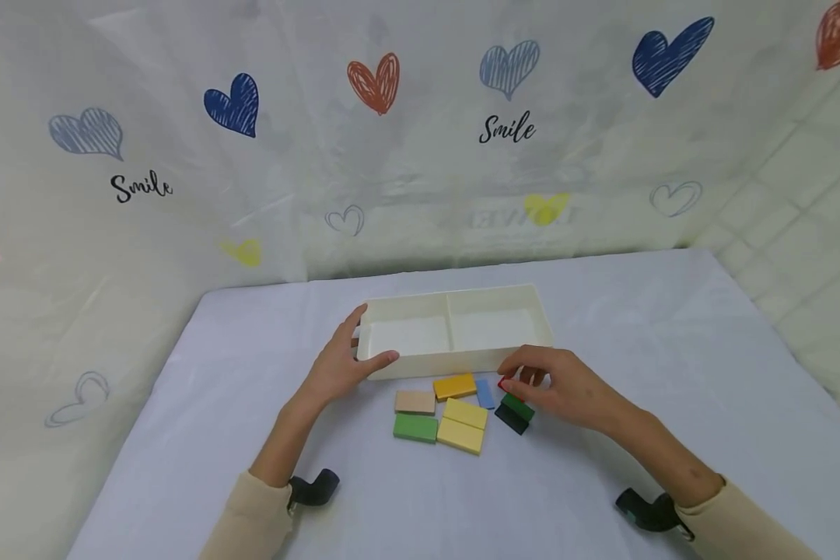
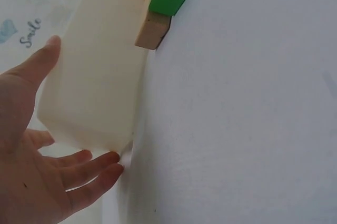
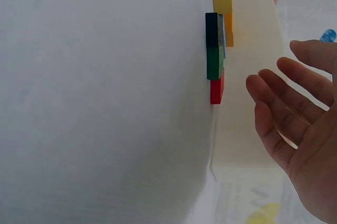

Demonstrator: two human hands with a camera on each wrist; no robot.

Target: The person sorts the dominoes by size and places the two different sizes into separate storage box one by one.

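A white two-compartment tray (image 1: 430, 364) stands near the table's back edge. Around its left end spreads my left hand (image 1: 332, 364), thumb straight at the front rim and loose fingers along the end wall. My right hand (image 1: 567, 383) hovers by the tray's front right, fingers loosely bent and apart from the blocks in the right wrist view. Nearest to it are a red block (image 3: 216, 91), a dark green block (image 1: 518, 407) and a black block (image 1: 511, 420). Left of these lie a blue block (image 1: 485, 394), an orange block (image 1: 455, 386) and two yellow blocks (image 1: 462, 434).
A beige block (image 1: 415, 402) and a light green block (image 1: 415, 428) lie at the left of the group, before the tray. White cloth covers the table (image 1: 392, 505). Behind it hangs a pale sheet (image 1: 427, 155) printed with hearts. A black wrist device (image 1: 315, 488) sits at the left cuff.
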